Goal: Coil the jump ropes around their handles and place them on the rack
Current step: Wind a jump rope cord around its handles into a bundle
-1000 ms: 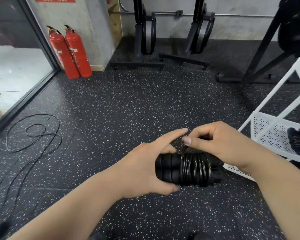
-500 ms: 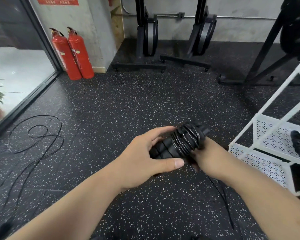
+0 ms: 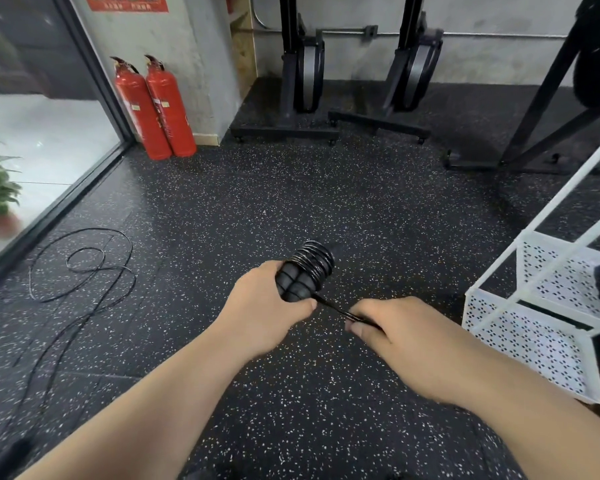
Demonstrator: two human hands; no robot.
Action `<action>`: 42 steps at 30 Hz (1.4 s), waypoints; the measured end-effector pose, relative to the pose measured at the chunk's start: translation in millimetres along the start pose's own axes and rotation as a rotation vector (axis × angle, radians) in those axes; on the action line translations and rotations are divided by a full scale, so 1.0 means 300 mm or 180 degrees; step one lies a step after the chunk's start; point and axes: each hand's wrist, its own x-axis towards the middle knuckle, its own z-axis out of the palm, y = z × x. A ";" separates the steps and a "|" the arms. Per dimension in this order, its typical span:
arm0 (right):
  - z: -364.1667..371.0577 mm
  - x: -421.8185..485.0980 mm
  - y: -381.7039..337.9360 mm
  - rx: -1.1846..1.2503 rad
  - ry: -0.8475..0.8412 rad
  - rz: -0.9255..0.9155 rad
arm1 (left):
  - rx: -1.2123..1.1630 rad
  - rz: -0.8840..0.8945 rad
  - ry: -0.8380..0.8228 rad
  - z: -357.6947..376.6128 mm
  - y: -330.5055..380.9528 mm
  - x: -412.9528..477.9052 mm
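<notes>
Handles [image 3: 293, 285] of the jump rope sit bundled in my left hand [image 3: 260, 308], fingers curled round them, cord coils [image 3: 314, 259] wrapped at their far end. My right hand [image 3: 399, 329] pinches the cord tail [image 3: 333, 307], taut from the bundle. White rack [image 3: 499, 327] stands near, to the right. Second rope [image 3: 84, 268] lies loose on the floor, left.

No writing can be read: the red sign [image 3: 129, 2] high on the grey wall [image 3: 194, 46] bears pale characters too blurred and cropped to make out, and the small labels [image 3: 165, 104] on the two red fire extinguishers [image 3: 174, 133] are too tiny.
</notes>
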 end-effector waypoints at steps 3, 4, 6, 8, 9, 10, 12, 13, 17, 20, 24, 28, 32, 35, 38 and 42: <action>-0.024 -0.019 -0.012 -0.0184 0.0153 -0.0102 | 0.0377 -0.0120 -0.0006 -0.003 -0.021 0.016; -0.030 -0.024 -0.015 -0.0295 0.0230 -0.0144 | 0.0471 -0.0123 -0.0062 -0.001 -0.026 0.018; -0.040 -0.032 -0.020 -0.0512 0.0399 -0.0236 | 0.0707 -0.0019 -0.0176 0.013 -0.032 0.016; -0.044 -0.034 -0.023 -0.0668 0.0564 -0.0357 | 0.1005 0.0178 -0.0287 0.030 -0.029 0.009; -0.045 -0.034 -0.023 -0.0718 0.0634 -0.0399 | 0.1148 0.0271 -0.0362 0.037 -0.024 0.004; -0.046 -0.035 -0.021 -0.0745 0.0697 -0.0416 | 0.1238 0.0348 -0.0447 0.042 -0.020 -0.001; -0.054 -0.036 -0.015 -0.0720 0.0779 -0.0383 | 0.1312 0.0483 -0.0645 0.047 -0.012 -0.012; -0.058 -0.036 -0.010 -0.0695 0.0817 -0.0366 | 0.1327 0.0570 -0.0743 0.048 -0.008 -0.018; -0.071 -0.030 0.021 -0.0553 0.0874 -0.0287 | 0.1421 0.1008 -0.1102 0.050 0.012 -0.045; -0.074 -0.018 0.046 -0.0469 0.0842 -0.0205 | 0.1653 0.1457 -0.1310 0.056 0.027 -0.068; -0.075 0.000 0.077 -0.0352 0.0594 -0.0083 | 0.1722 0.1910 -0.1360 0.065 0.046 -0.097; -0.089 0.009 0.117 -0.0066 0.0338 0.0005 | 0.1659 0.2100 -0.1338 0.060 0.048 -0.100; -0.112 0.014 0.138 0.0134 0.0117 -0.0071 | 0.1120 0.1744 -0.1555 0.032 0.080 -0.114; -0.134 0.008 0.143 0.0325 0.0007 -0.0086 | 0.0544 0.1464 -0.1771 -0.001 0.103 -0.127; -0.152 0.006 0.136 0.0578 -0.0038 -0.0034 | -0.0165 0.1235 -0.1911 -0.030 0.122 -0.141; -0.129 0.015 0.136 0.1439 0.0006 0.0357 | -0.0884 0.1093 -0.1775 -0.046 0.129 -0.129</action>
